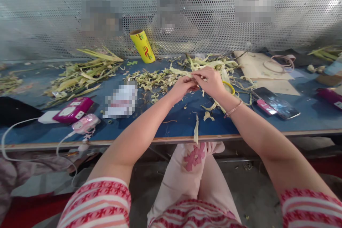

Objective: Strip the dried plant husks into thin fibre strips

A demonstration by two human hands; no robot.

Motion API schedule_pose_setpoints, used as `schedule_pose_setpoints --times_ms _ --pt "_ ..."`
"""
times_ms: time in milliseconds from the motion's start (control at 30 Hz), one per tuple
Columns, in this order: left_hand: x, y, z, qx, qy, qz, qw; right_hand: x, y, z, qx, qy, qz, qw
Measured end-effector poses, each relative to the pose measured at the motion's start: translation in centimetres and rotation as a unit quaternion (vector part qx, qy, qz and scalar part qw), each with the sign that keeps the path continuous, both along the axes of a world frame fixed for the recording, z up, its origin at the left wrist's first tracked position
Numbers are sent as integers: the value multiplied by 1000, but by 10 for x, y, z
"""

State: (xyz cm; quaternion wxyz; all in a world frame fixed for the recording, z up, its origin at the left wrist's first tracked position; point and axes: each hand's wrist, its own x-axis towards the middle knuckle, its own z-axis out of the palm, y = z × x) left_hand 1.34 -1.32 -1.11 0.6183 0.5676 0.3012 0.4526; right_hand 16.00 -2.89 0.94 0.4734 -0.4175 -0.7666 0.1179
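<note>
My left hand and my right hand meet over the middle of the blue table, fingertips pinched together. Whatever lies between the fingers is too small or hidden to make out. Around and behind them spreads a pile of dry, pale green-yellow plant strips, some curled, which look like husks or leaves. Beside my right wrist is a yellow ring. A loose pale strip hangs at the table's front edge, and a small curled piece lies near it.
A yellow cardboard tube leans by the perforated metal screen. Left are longer stalks, a magenta device and a pink case with white cables. Right are a phone, brown paper and a coiled cable.
</note>
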Motion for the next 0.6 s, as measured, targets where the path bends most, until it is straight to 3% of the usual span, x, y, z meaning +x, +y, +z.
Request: schedule_pose_setpoints --times_ms 167,400,600 --pt "-3 0 5 -71 -91 2 993 4 -9 5 -1 -1 34 999" --pt "-3 3 6 -102 -89 29 990 6 -11 3 -33 30 85 995" --pt "-4 5 7 -109 -91 62 988 7 8 -6 -101 122 26 987"
